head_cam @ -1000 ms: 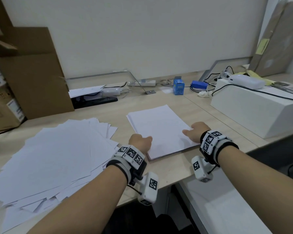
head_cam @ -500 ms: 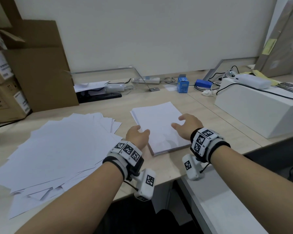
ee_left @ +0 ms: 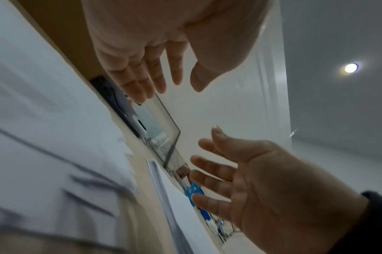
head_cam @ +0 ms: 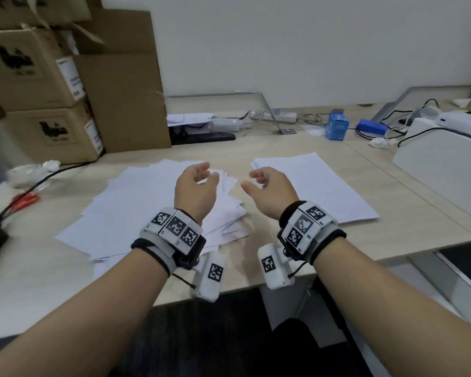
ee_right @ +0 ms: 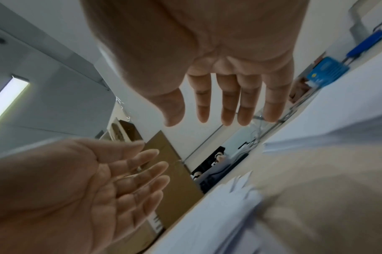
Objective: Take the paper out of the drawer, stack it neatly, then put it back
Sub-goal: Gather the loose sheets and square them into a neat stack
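A squared stack of white paper (head_cam: 318,186) lies on the wooden desk (head_cam: 256,148) at centre right. A loose, fanned pile of white sheets (head_cam: 147,205) spreads over the desk to its left. Both hands hover above the desk with palms facing each other and fingers relaxed. My left hand (head_cam: 199,180) hangs over the right edge of the loose pile and holds nothing. My right hand (head_cam: 259,180) hangs over the gap between the two piles, also empty. The wrist views show both palms open, the left hand (ee_left: 155,82) and the right hand (ee_right: 224,111) facing each other. No drawer is clearly in view.
Cardboard boxes (head_cam: 44,85) are stacked at the back left. A white box (head_cam: 443,161) stands at the right. Cables, a power strip (head_cam: 280,117), a blue carton (head_cam: 337,127) and a black stapler (head_cam: 204,136) line the back wall. Red scissors (head_cam: 25,200) lie at the left.
Both hands have lifted off the neat stack and swung left, now held in the air with palms facing each other near the loose pile. The view has turned left.
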